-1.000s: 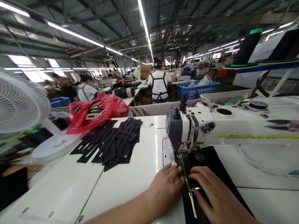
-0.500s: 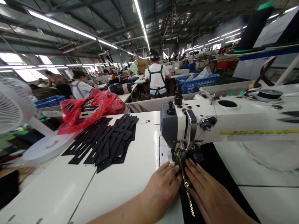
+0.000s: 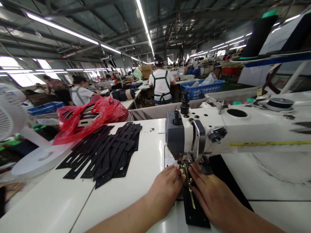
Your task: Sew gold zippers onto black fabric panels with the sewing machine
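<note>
**Zip point(image 3: 191, 193) at the machine point(image 3: 238, 127)**

From left to right: a fan point(image 3: 14, 108), a red bag point(image 3: 93, 113) and overlapping black strips point(image 3: 107, 153) on the table point(image 3: 136, 191). Your left hand point(image 3: 166, 189), fingers loosely bent, rests just left of the zip, with no grasp visible. The zip lies on black cloth point(image 3: 193, 218), its far end under the machine's head. Your right hand point(image 3: 212, 192), fingers nearly straight and together, lies along the zip's right side, likewise unclosed.
</note>
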A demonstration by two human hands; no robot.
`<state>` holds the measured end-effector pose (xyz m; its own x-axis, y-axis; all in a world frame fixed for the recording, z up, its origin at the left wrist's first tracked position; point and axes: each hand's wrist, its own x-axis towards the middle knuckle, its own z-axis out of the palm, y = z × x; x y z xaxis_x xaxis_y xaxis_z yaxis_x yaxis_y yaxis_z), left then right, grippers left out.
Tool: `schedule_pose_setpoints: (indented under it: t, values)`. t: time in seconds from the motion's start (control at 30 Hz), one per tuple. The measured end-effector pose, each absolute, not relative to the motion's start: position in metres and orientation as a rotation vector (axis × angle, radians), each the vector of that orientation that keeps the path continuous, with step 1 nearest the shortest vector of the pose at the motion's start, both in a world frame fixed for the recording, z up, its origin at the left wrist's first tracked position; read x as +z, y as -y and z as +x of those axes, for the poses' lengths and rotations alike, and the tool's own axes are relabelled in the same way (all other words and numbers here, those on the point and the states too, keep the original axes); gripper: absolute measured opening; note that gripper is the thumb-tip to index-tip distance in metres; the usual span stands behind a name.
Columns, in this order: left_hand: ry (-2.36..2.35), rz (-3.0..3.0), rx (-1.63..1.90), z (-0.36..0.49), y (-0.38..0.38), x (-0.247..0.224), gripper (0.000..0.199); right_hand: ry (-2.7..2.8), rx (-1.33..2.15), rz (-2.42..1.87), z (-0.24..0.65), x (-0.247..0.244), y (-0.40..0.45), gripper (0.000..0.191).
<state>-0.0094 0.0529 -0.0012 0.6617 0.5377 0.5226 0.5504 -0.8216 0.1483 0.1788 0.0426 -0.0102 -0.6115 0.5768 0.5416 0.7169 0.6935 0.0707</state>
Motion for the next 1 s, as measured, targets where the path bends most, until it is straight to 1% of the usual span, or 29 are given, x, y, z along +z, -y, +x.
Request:
schedule_pose_setpoints:
  t: [0.17, 0.4, 0.67, 0.77, 0.87, 1.0]
  values:
    - [0.948, -2.898, -0.875, -0.013, -0.056, -0.003, 0.022, 2.345, -0.252, -1.019, 0.177, -0.005, -0.053, 0.035]
    - [1.012, -2.899, -0.922, -0.012, -0.065, -0.008, 0.017, 2.305, -0.254, -1.032, 0.174, -0.002, -0.067, 0.027]
    - [0.979, -2.876, -0.990, -0.013, -0.064, -0.010, 0.021, 2.249, -0.186, -1.092, 0.177, -0.011, -0.077, 0.025]
    - [0.936, -2.827, -0.936, -0.013, -0.061, -0.009, 0.023, 2.200, -0.190, -1.195, 0.176, -0.015, -0.079, 0.021]
    - [0.974, -2.815, -0.805, -0.013, -0.059, -0.009, 0.020, 2.152, -0.223, -1.335, 0.174, -0.018, -0.079, 0.015]
    - [1.003, -2.839, -0.713, -0.013, -0.058, -0.008, 0.019, 2.160, -0.302, -1.492, 0.168, -0.018, -0.085, 0.021]
